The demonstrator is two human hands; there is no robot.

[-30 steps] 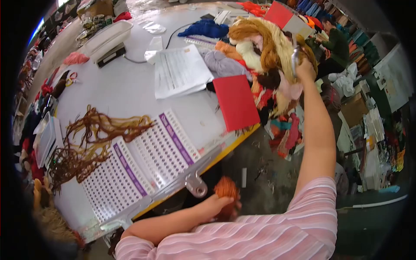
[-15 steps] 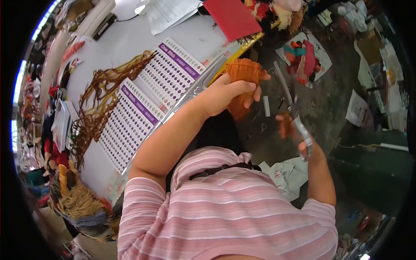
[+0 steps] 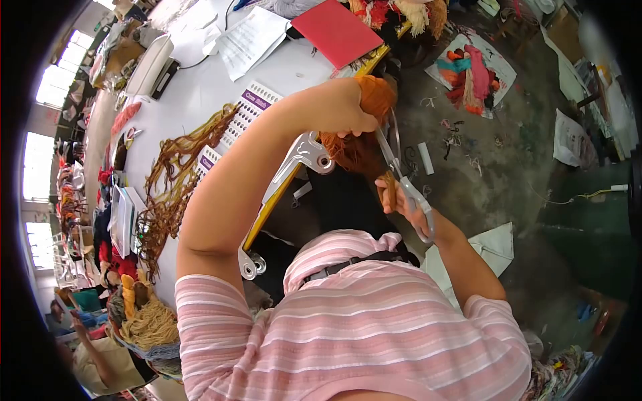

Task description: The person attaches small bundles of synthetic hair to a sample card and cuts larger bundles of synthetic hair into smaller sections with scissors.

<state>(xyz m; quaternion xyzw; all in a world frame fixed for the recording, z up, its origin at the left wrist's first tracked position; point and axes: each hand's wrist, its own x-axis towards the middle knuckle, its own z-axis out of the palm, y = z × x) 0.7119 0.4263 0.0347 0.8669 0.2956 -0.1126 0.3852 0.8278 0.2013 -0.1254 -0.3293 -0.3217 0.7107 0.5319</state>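
My left hand is closed around a bundle of orange thread, whose loose strands hang below my fingers. My right hand grips a pair of large scissors by the handles. The scissor blades point up and reach the bundle beside my left hand. They are parted, with one on each side of a gap near the thread. A brownish-orange tuft shows at the fingers of my right hand; whether it joins the bundle is hard to make out.
On the white table at left lie brown and yellow thread strands, purple-banded cross stitch cards, papers and a red folder. Colored skeins rest on a sheet on the floor. Another person is at lower left.
The scissors and my right hand have come left and up to the thread bundle. My left hand has turned over, its back now facing up, with the bundle still held. The view has shifted.
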